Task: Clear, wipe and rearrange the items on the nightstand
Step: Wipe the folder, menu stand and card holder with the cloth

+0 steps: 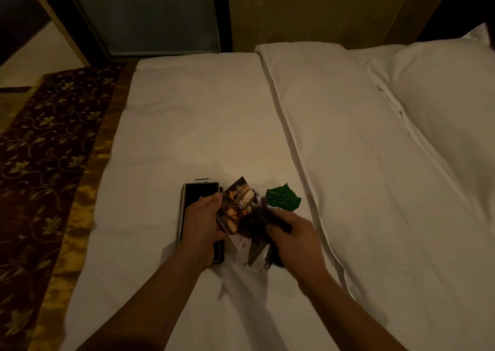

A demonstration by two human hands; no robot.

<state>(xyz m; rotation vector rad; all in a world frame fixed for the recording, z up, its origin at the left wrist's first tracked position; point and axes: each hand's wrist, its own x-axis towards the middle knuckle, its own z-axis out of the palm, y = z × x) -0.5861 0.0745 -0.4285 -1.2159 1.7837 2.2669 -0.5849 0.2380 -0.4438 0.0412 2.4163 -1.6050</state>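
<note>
on the white bed (214,123) your left hand (202,222) pinches the picture card (238,203), your right hand (294,235) clutches a dark bundle (257,224); lay both flat.

The person's bare left hand (202,222) and bare right hand (296,234) show with the left forearm (150,302) and right forearm (356,310), bare down to the view's lower edge, in dim warm light.

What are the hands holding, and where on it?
Left hand pinches the printed card by its left edge. Right hand grips a dark bundle, blurred, maybe cloth, at its right side.
</note>
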